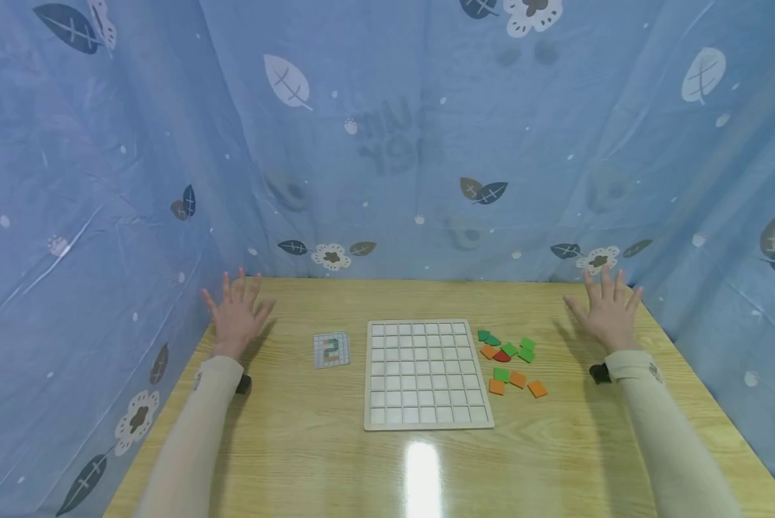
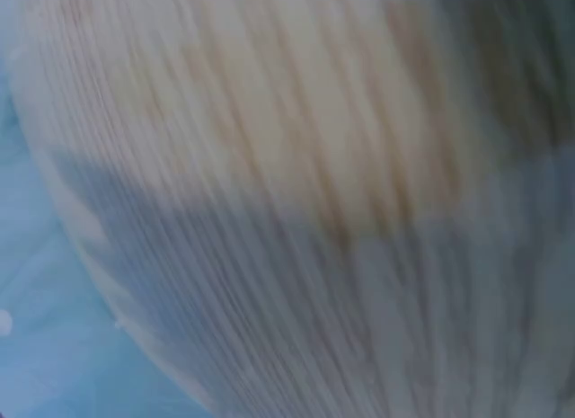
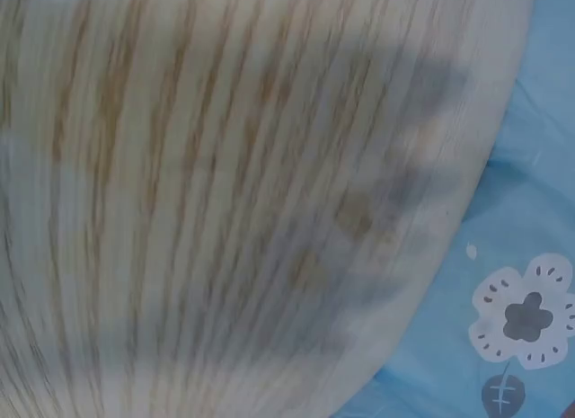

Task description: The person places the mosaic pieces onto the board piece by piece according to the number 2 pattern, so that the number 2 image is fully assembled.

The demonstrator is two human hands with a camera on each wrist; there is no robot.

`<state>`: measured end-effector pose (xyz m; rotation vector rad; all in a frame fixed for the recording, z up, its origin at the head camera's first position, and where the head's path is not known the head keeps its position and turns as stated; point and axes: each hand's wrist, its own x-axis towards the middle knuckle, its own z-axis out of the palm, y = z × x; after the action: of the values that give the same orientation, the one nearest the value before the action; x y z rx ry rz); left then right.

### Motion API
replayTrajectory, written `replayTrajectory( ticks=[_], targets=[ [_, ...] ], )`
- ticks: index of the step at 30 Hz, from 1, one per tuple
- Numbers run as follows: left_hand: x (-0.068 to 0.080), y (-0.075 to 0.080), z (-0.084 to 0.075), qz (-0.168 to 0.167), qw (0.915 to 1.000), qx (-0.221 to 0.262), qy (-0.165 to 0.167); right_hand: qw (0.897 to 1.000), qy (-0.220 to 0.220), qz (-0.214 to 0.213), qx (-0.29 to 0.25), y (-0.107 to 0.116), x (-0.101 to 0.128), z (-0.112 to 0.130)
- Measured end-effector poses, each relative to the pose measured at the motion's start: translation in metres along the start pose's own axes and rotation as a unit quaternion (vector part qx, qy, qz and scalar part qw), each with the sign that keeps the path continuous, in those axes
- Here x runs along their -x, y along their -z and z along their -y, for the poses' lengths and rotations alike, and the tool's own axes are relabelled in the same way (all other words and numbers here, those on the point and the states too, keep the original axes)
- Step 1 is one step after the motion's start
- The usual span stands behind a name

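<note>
In the head view a pale square grid board (image 1: 426, 374) lies in the middle of the wooden table (image 1: 296, 446), its cells bare. Right of it lies a loose group of green and orange tiles (image 1: 510, 363), with one red piece among them. A small pattern card (image 1: 332, 350) lies left of the board. My left hand (image 1: 234, 313) hovers flat with fingers spread near the table's far left corner, holding nothing. My right hand (image 1: 607, 309) does the same at the far right. Both wrist views show only blurred wood grain (image 2: 287, 166) and the table's edge (image 3: 449, 256).
Blue fabric with leaf and flower prints (image 1: 393, 144) hangs close around the table on the left, back and right sides. A bright glare spot (image 1: 422, 467) sits on the table near the front edge. A dark wrist camera (image 1: 598, 373) is strapped at each sleeve cuff.
</note>
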<state>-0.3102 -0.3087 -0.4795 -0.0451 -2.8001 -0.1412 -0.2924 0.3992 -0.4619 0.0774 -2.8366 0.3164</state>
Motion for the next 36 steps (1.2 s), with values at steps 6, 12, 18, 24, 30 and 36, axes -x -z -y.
replayTrajectory(
  ticks=[6,12,18,24,30,36],
  targets=[
    [-0.001,-0.007,-0.007,0.008,0.9999,0.009,-0.002,1.0,0.0,0.019,-0.016,-0.009,0.002,0.005],
    [0.004,-0.004,-0.016,0.029,0.9994,0.02,0.005,0.999,0.012,0.024,-0.026,-0.018,0.002,0.017],
    [0.011,-0.002,-0.027,0.038,0.999,0.022,0.007,0.998,0.034,0.02,-0.043,-0.021,0.006,0.028],
    [0.018,-0.003,-0.039,0.052,0.9971,0.056,0.008,0.996,0.057,0.013,-0.063,-0.024,0.009,0.038],
    [0.022,-0.006,-0.055,0.05,0.9962,0.072,0.001,0.994,0.075,0.005,-0.083,-0.024,0.014,0.049],
    [0.027,-0.007,-0.07,0.049,0.995,0.086,-0.012,0.988,0.11,0.017,-0.103,-0.026,0.018,0.06]
  ],
)
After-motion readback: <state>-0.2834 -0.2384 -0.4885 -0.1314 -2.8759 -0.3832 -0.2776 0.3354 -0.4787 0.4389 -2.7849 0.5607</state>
